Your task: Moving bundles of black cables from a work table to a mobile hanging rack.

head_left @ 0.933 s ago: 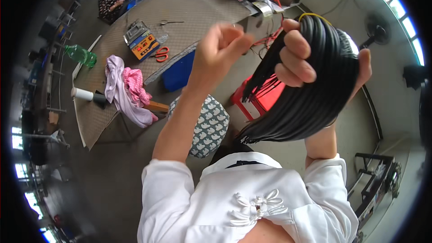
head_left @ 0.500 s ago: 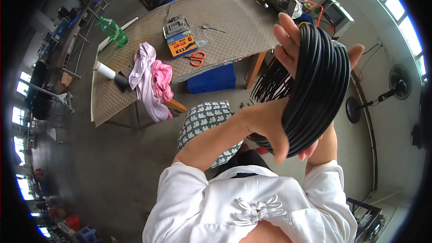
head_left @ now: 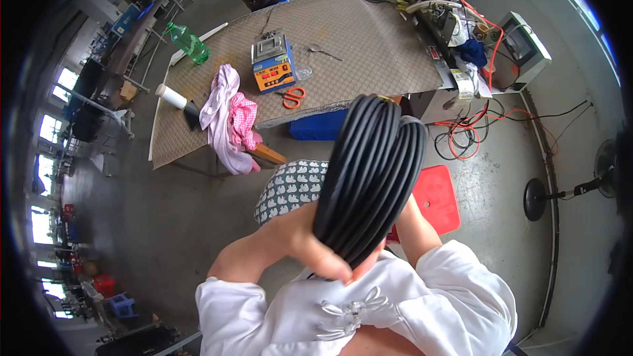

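Coil of black cable (head_left: 369,178) now stands edge-on before our chest, turned from broadside view a moment ago. Left hand (head_left: 316,247) clasps coil's lower end; right hand hidden behind coil, grip unclear. Coil looks fully gathered. Work table (head_left: 369,39) beyond.

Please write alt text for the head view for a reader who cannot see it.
A person in white sleeves holds a coil of black cable upright, the left hand gripping its lower end; the right hand is hidden behind it. Beyond stands a table with orange scissors, a green bottle and pink cloth.
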A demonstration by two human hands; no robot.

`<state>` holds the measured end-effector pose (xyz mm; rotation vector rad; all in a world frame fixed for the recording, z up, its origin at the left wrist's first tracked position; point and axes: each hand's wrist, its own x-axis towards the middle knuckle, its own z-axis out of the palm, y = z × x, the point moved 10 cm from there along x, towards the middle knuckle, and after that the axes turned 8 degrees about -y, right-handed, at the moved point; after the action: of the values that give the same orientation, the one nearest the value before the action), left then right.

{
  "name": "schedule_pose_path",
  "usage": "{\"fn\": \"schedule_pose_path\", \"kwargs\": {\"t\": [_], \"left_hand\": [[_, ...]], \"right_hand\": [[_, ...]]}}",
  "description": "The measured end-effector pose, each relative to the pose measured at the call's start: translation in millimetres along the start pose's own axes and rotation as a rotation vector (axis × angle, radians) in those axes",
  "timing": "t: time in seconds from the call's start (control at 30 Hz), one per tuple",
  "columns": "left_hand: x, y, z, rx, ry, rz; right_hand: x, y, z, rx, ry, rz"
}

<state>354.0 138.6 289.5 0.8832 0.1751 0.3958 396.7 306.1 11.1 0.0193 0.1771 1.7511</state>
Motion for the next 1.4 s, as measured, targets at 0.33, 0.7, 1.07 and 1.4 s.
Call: {"fn": "schedule_pose_path", "kwargs": {"t": [0.33,0.7,1.07,1.4], "left_hand": [[-99.7,-13.3,41.6,0.092,0.143,0.190],[-159.5,87.1,68.2,0.417,-0.120,0.719],[-42.2,186.5,-7.6,0.415,-0.061,0.702],[142.1,237.2,-337.4,0.116,0.512,0.525]], "right_hand": [[34.3,-53.1,-44.4,-0.099,0.095,0.043],[20.3,-25.2,256.3,-0.331,-0.184,0.158],[331.0,47.1,479.8,-0.723,-0.625,0.339],[420.2,68.5,270.8,-0.783,-0.709,0.554]]}}
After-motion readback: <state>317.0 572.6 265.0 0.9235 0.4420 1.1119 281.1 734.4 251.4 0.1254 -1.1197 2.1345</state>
